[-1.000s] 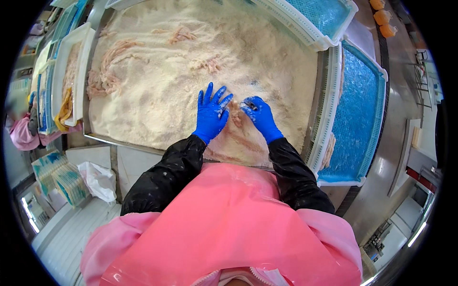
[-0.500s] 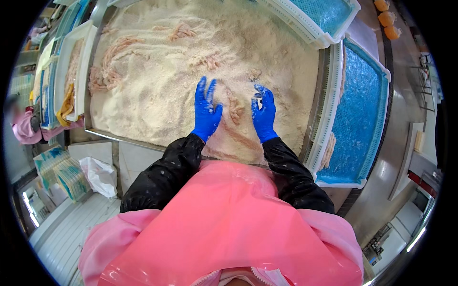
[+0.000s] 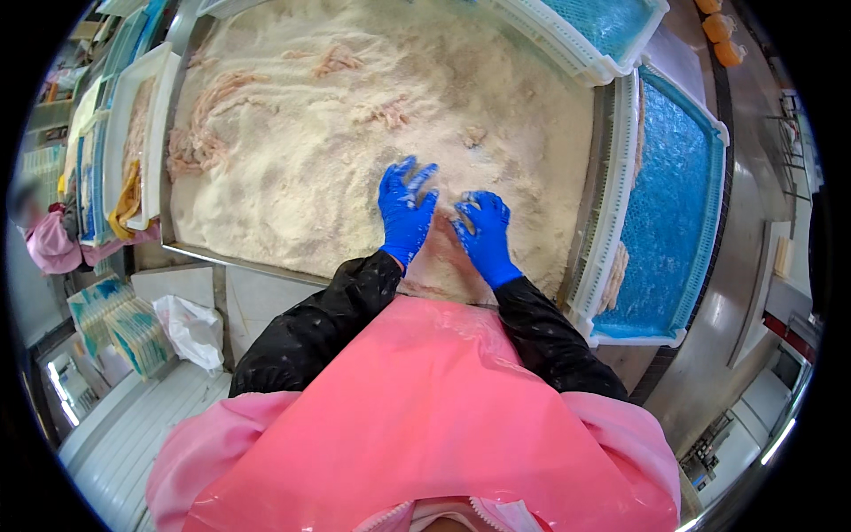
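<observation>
Left hand (image 3: 408, 213) spread; right hand (image 3: 482, 234) curled, grip unclear. Pink meat (image 3: 445, 238) between looks soft, slippery, best cupped from its sides.

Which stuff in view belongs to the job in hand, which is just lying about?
Probably the job: left hand, right hand, pale powder, pinkish pieces, metal tray, blue crate.

Probably lying about: white plastic bag, orange objects, yellow item.

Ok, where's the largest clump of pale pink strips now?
Head view: the pale pink clump lies inside the metal-rimmed tray at its left side, beside the white plastic bin, left of the blue-gloved left hand.
</observation>
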